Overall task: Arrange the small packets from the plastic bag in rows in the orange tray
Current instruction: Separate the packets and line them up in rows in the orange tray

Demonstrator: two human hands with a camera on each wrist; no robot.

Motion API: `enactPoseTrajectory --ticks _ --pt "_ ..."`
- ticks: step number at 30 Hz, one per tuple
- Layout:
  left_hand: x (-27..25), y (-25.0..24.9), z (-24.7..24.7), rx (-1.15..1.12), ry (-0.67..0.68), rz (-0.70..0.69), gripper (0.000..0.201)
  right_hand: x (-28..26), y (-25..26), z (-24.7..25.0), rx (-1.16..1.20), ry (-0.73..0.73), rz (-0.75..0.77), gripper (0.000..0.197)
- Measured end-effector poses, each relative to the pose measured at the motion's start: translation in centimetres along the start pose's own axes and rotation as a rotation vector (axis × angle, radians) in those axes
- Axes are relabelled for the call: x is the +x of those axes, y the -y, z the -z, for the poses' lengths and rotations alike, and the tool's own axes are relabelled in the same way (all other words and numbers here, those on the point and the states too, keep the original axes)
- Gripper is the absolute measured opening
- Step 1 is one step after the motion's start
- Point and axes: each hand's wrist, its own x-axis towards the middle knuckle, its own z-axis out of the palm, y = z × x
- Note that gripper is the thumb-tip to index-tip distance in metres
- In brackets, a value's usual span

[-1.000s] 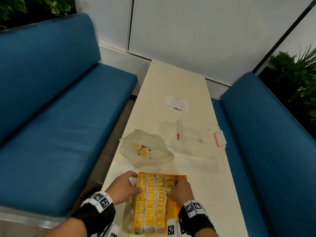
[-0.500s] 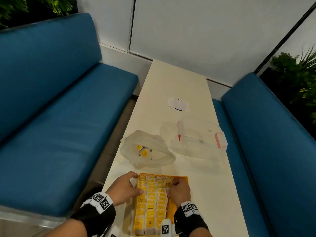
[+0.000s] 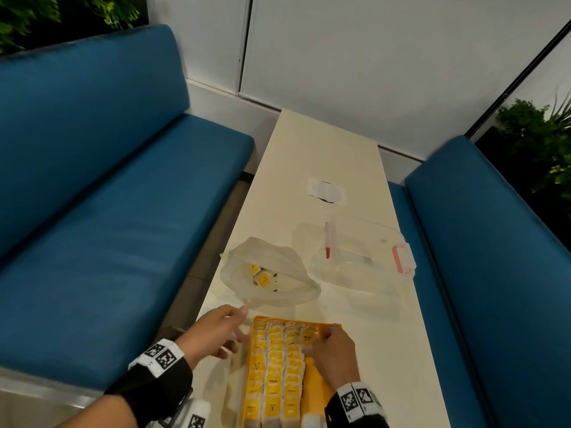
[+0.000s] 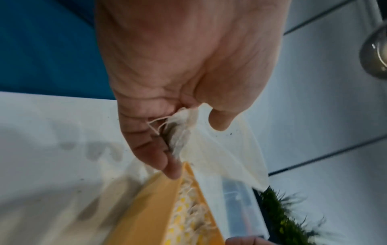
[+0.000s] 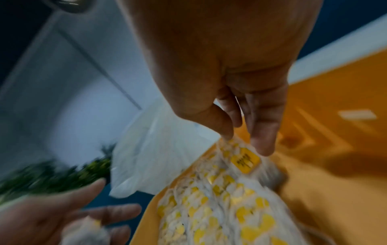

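Blue benches (image 3: 102, 242) stood on both sides of a long cream table (image 3: 321, 168), with a white wall behind and green plants (image 3: 537, 143) in the corners. At the near end of the table lay the orange tray (image 3: 318, 393). Three long rows of small packets (image 3: 273, 378) with yellow tags filled its left part, and a fourth row had only started at the far end, so the right part showed bare orange. The right hand (image 3: 335, 353) was over the far right part of the tray, its fingertips (image 5: 262, 145) curled down and pinching a packet with a yellow tag (image 5: 246, 161) at the top of the fourth row. The left hand (image 3: 216, 330) was just left of the tray, above the table and apart from the tray's edge. In the left wrist view its fingers (image 4: 155, 149) were curled round a packet held in the palm (image 4: 180, 132), with a loose string sticking out. Just past the tray sat the plastic bag (image 3: 272, 273), white and crumpled, with its mouth open and a few packets in the bag (image 3: 262, 276) showing inside. To the right of the bag was a clear box (image 3: 361, 257) with pink clips, and a thin red and white stick (image 3: 328, 242) leaned inside it. Farther up the table lay a white paper (image 3: 326, 191) with a dark mark.
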Motion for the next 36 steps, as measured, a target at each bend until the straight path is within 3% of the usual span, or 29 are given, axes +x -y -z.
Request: enactPoseTrajectory --ticks 4,6,9,14,18,23,25,27,30,33,36 --pt "-0.9 -2.1 0.6 -0.393 0.124 0.090 0.053 -2.3 2.4 1.4 -0.035 -0.060 0.379 0.012" --pt "-0.9 -2.8 0.2 -0.461 0.169 0.112 0.058 -3.5 4.0 1.2 0.005 0.026 0.570 0.012" --pt "-0.9 -3.6 -0.7 -0.507 0.234 0.118 0.064 -4.5 6.2 0.3 0.024 0.156 0.684 0.011" --pt "-0.8 -4.1 -2.0 -0.448 0.281 0.080 0.067 -4.0 7.3 -0.4 0.080 0.181 0.577 0.030" --pt "-1.0 -4.3 -2.6 -0.370 0.302 0.065 0.064 -3.2 7.1 -0.5 0.059 0.184 0.542 0.021" --pt "-0.7 -3.9 -2.3 -0.261 0.355 -0.108 0.040 -2.5 6.4 0.2 0.243 0.119 0.424 0.014" --pt "-0.4 -3.6 -2.1 -0.202 0.302 -0.180 0.037 -2.1 5.9 0.5 0.385 0.098 0.353 0.010" --pt "0.1 -3.3 -2.1 -0.163 0.233 -0.224 0.021 -1.9 5.4 0.8 0.449 0.100 0.333 0.011" --pt "0.6 -3.2 -2.4 -0.186 0.203 -0.255 0.008 -2.1 4.8 1.2 0.493 0.179 0.338 0.009" --pt "0.8 -3.5 -2.9 -0.219 0.207 -0.268 0.009 -2.3 4.2 1.6 0.562 0.228 0.335 0.020" --pt "1.0 -3.7 -3.5 -0.234 0.235 -0.257 0.008 -2.3 3.9 1.9 0.646 0.264 0.339 0.042"
